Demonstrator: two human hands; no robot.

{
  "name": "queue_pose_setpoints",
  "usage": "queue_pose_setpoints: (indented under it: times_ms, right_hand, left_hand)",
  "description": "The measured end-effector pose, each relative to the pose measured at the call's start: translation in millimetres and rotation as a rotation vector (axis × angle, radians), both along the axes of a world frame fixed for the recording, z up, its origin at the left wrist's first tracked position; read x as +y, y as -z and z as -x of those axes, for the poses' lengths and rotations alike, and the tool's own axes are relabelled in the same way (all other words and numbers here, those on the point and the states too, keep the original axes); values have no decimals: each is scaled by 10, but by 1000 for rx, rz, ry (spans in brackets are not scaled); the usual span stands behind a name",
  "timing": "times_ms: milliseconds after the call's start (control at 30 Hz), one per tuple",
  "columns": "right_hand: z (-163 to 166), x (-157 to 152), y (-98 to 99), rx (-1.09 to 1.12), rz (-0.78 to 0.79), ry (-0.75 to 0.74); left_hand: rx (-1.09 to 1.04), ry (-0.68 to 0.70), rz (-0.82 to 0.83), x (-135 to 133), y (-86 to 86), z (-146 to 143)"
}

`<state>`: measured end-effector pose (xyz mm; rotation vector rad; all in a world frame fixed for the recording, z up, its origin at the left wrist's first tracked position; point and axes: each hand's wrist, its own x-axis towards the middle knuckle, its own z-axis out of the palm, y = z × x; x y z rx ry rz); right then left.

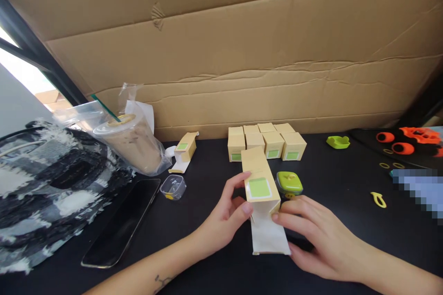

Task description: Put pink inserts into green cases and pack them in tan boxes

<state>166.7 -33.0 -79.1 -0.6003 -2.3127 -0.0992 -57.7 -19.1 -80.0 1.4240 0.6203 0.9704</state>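
A tan carton with a green label (259,183) lies on the black table (207,258), its white end flap open toward me. My left hand (226,216) grips its left side with thumb and fingers. From the right, my right hand (316,235) touches the carton's flap end with its fingertips. A small green-lidded container (289,183) sits just right of the carton, beyond my right hand. Several closed tan cartons (266,142) stand in a cluster behind.
An iced drink in a plastic bag (133,140), a phone (121,223), a clear lid (173,187) and an open carton (186,150) lie at left, beside a black-and-white fuzzy cloth (41,184). Green lid (338,142), yellow clip (379,199) and orange parts (408,140) at right. Cardboard wall (242,55) behind.
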Motion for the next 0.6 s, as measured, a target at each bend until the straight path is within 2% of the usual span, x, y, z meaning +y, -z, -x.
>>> queue_pose_setpoints:
  times_ms: [133,367,500,600]
  right_hand:
    - [-27,26,65,31,83,21]
    - [-28,57,71,24,210,4]
    - [-1,30,57,78,323,-37]
    - [6,9,50,96,345,-47]
  left_hand:
    - [-98,118,30,9,-18,8]
    - [-85,-57,65,11,13,-30]
    - [-40,-39,54,3,19,-26]
    - [8,-4,40,-5,6,-9]
